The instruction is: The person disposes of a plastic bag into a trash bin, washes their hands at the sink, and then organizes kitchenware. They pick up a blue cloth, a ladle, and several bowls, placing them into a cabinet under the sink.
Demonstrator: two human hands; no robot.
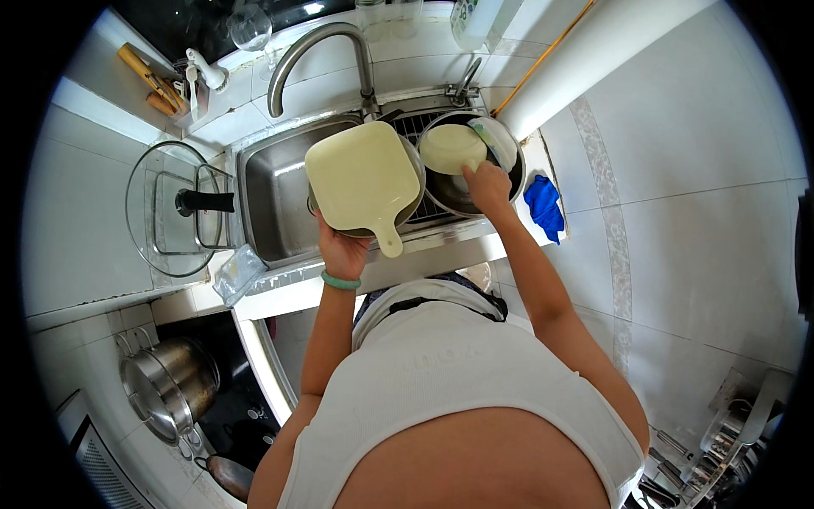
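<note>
My left hand [342, 252], a green bangle at its wrist, grips the near left edge of a stack over the sink. On top of that stack lies a square cream dish with a short handle [363, 174]. A round metal bowl [414, 204] shows only its rim beneath it. The left fingers are hidden under the stack. My right hand [489, 188] is closed on the handle of a small cream bowl [449, 149]. That bowl is tilted inside a round metal basin [451, 193]. Beside it in the basin, a pale patterned bowl [494, 142] leans against the far right wall.
A curved faucet [322, 36] arches over the steel sink [275, 199]. To its left, a glass lid [174, 208] stands in a wire rack. A blue cloth [544, 206] lies right of the basin. Steel pots [170, 382] stand at lower left.
</note>
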